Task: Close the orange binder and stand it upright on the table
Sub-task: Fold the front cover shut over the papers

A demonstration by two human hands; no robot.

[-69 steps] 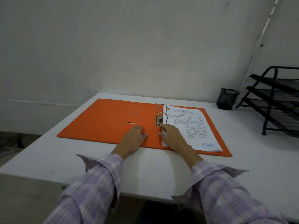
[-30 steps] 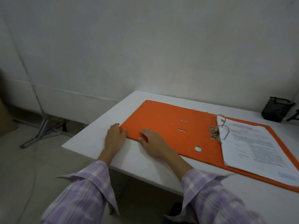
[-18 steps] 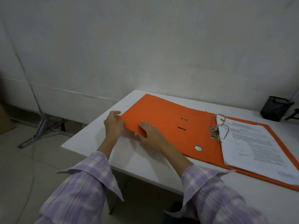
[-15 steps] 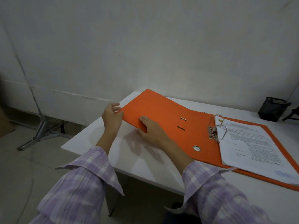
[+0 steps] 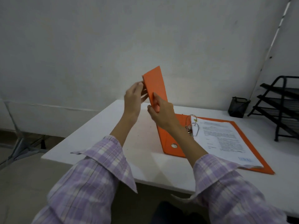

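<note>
The orange binder (image 5: 168, 139) lies open on the white table (image 5: 100, 139). Its left cover (image 5: 156, 83) is raised almost to vertical, seen nearly edge-on. My left hand (image 5: 133, 99) holds that cover from its outer side, fingers behind the edge. My right hand (image 5: 161, 113) grips the same cover from the inner side, thumb on the orange face. The back cover stays flat with a stack of printed paper (image 5: 223, 139) on it. The metal rings (image 5: 192, 125) stand at the spine, shut through the paper.
A black mesh pen cup (image 5: 238, 107) stands at the table's far right. A black tiered tray rack (image 5: 281, 107) stands beside it at the right edge. The wall runs close behind the table. Floor and a metal stand leg (image 5: 21, 143) lie to the left.
Both hands took the left cover's outer edge and swung it up from flat on the table to nearly vertical. The view turned back to the right.
</note>
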